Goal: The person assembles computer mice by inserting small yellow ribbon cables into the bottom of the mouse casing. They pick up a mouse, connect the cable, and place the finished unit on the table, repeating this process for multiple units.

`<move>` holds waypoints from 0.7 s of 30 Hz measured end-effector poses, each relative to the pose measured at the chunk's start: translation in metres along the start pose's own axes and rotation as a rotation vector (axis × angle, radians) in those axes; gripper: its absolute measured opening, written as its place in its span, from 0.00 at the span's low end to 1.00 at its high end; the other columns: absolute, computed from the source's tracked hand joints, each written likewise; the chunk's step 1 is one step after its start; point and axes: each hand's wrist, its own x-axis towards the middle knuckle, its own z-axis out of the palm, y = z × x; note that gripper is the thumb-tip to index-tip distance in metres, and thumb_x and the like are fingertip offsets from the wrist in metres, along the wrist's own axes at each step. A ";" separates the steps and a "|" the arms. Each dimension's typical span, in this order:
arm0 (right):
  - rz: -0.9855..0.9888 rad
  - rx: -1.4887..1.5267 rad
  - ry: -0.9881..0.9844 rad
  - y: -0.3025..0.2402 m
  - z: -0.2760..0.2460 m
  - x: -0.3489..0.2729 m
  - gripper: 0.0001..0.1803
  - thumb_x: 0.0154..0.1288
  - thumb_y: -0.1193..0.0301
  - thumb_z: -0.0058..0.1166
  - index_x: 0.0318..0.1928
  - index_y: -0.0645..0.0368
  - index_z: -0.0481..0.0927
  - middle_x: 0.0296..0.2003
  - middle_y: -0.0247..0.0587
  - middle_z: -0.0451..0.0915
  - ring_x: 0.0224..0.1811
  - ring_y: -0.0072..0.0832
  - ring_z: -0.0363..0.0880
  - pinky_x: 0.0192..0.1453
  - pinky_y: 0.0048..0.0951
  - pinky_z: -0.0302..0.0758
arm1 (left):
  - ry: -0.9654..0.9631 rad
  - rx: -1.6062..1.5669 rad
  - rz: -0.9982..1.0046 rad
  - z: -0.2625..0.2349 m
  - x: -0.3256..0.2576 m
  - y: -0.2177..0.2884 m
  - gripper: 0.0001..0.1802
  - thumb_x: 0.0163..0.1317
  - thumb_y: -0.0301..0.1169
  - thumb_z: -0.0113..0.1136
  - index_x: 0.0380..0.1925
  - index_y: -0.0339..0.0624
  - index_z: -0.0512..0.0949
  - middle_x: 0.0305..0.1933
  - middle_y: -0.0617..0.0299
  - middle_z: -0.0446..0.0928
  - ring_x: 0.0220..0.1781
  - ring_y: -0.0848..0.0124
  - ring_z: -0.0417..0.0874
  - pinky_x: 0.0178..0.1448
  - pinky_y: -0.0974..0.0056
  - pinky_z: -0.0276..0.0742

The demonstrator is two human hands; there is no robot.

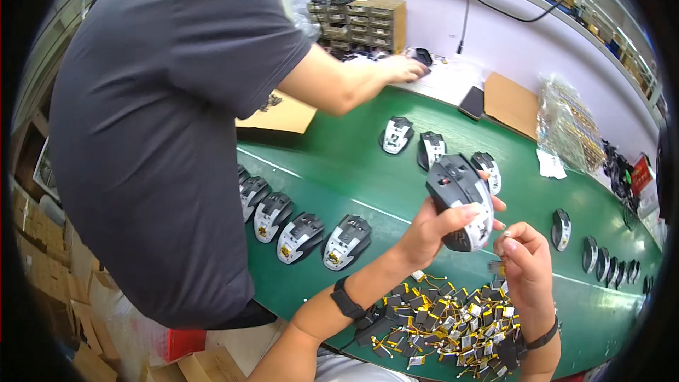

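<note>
mouse (458, 194) sits in the left hand (430, 229), just beyond a battery pile (442, 311); the right hand (525, 255) beside it is pinched narrow, its hold unclear. several left-side mice (346, 242) already show yellow pieces; many batteries seem left.

one view, head: fisheye, left one of a side-by-side pair on the person's head. looks down and forward across the green worktop (339, 152), upright, not mirrored. close in: left forearm (317, 324) enters from about half past 6, right forearm (542, 361) from half past 4, left hand (428, 230) and right hand (527, 258) near the lens toward 4 o'clock. co-worker's torso (155, 141) also near, filling about 8 to 11. farther off: drawer cabinet (378, 22) just past 12, pale wall (433, 8) at 1. very wide field; straight edges bow, black rim closes in at the corners.
</note>
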 end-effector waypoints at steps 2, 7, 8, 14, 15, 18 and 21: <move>0.004 -0.092 0.029 -0.008 0.003 -0.003 0.06 0.63 0.75 0.61 0.37 0.63 0.77 0.32 0.36 0.80 0.34 0.17 0.74 0.43 0.21 0.70 | -0.005 -0.093 0.004 0.000 0.003 -0.002 0.38 0.57 0.42 0.60 0.66 0.38 0.61 0.55 0.42 0.75 0.52 0.51 0.83 0.52 0.53 0.84; -0.498 -0.699 0.017 -0.003 0.019 0.000 0.04 0.59 0.79 0.61 0.35 0.66 0.80 0.30 0.38 0.78 0.29 0.20 0.75 0.35 0.21 0.72 | 0.033 -0.083 -0.088 -0.004 0.002 0.007 0.40 0.58 0.48 0.56 0.66 0.36 0.61 0.54 0.41 0.75 0.53 0.47 0.82 0.54 0.51 0.82; -0.548 -0.808 0.012 -0.012 0.025 -0.002 0.04 0.59 0.79 0.61 0.34 0.65 0.80 0.29 0.38 0.78 0.28 0.20 0.76 0.33 0.22 0.72 | 0.031 -0.075 -0.084 -0.002 0.004 0.007 0.40 0.58 0.48 0.56 0.65 0.36 0.61 0.54 0.41 0.75 0.53 0.47 0.82 0.55 0.51 0.82; -0.511 -0.890 0.037 -0.019 0.032 -0.004 0.05 0.55 0.79 0.64 0.32 0.62 0.80 0.25 0.36 0.75 0.23 0.21 0.74 0.27 0.23 0.70 | 0.041 -0.047 -0.071 -0.001 0.001 0.006 0.38 0.58 0.46 0.56 0.64 0.34 0.61 0.53 0.40 0.76 0.51 0.51 0.83 0.56 0.53 0.81; -0.535 -0.922 0.037 -0.018 0.031 -0.003 0.05 0.55 0.79 0.64 0.32 0.61 0.80 0.24 0.35 0.74 0.23 0.22 0.74 0.29 0.25 0.70 | 0.038 -0.043 -0.071 0.001 0.001 0.007 0.38 0.59 0.45 0.56 0.64 0.34 0.61 0.53 0.41 0.76 0.50 0.52 0.84 0.56 0.53 0.81; -0.647 -1.069 0.014 -0.021 0.030 -0.001 0.07 0.52 0.78 0.65 0.31 0.59 0.79 0.23 0.34 0.73 0.23 0.25 0.72 0.35 0.29 0.68 | 0.039 -0.017 -0.088 0.002 -0.001 0.007 0.36 0.62 0.46 0.53 0.65 0.35 0.61 0.52 0.41 0.77 0.49 0.55 0.84 0.54 0.54 0.82; -0.831 -1.291 -0.052 -0.030 0.034 0.003 0.09 0.50 0.78 0.65 0.32 0.57 0.79 0.25 0.32 0.72 0.25 0.28 0.71 0.39 0.33 0.65 | 0.039 -0.018 -0.125 0.003 -0.002 0.010 0.33 0.68 0.49 0.47 0.65 0.39 0.62 0.51 0.42 0.77 0.47 0.58 0.84 0.51 0.56 0.83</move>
